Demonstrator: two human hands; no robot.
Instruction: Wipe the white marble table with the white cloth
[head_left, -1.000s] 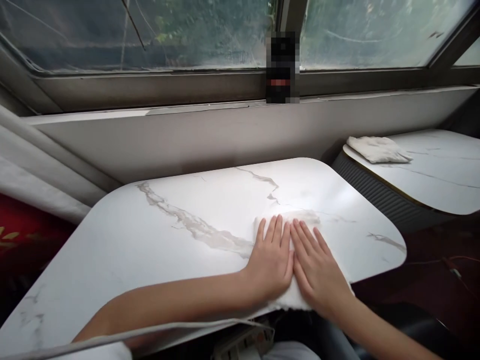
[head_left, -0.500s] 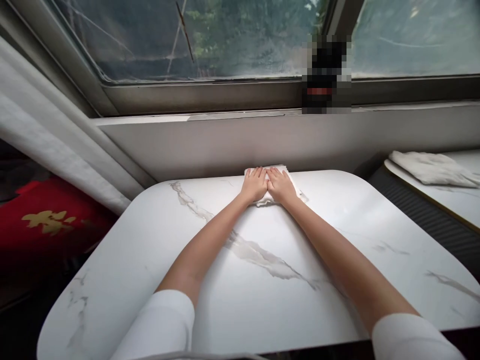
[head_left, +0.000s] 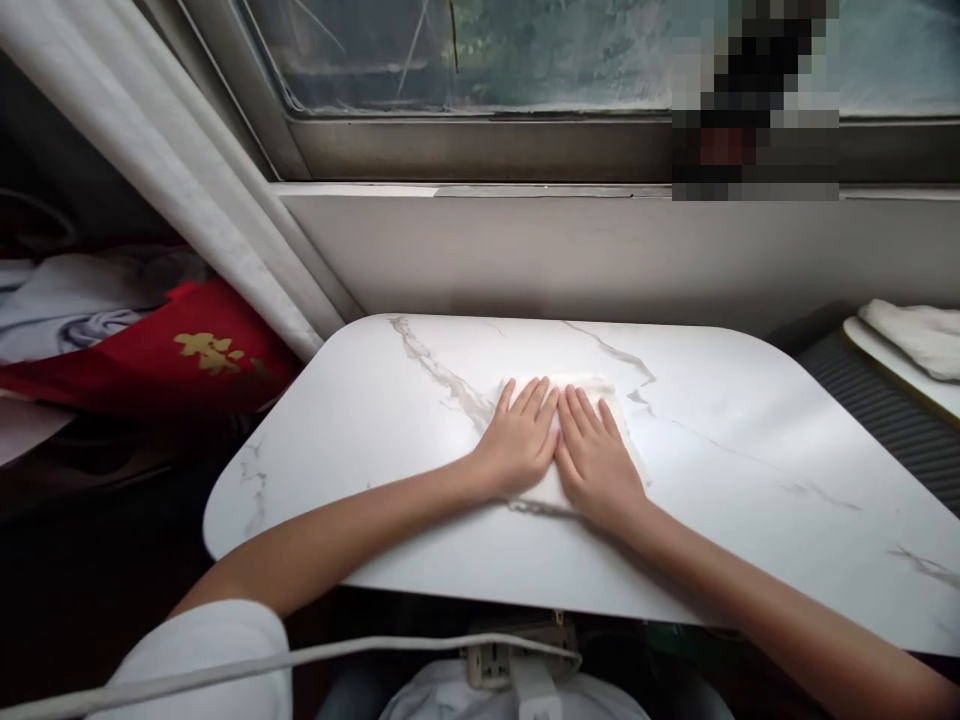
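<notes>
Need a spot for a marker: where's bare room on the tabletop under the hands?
Bare tabletop: right of the right hand to the right edge; left of the left hand to the rounded left end; beyond the white cloth to the far edge. Crowded mid-table: both hands lie side by side on the cloth.

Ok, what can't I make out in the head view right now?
All in the head view:
White cloth: partly hidden under the left hand and right hand.
Tabletop beneath it: covered by that cloth.
Second cloth: cut off by the right edge.
Dark shape at the window: blurred by pixelation.
</notes>
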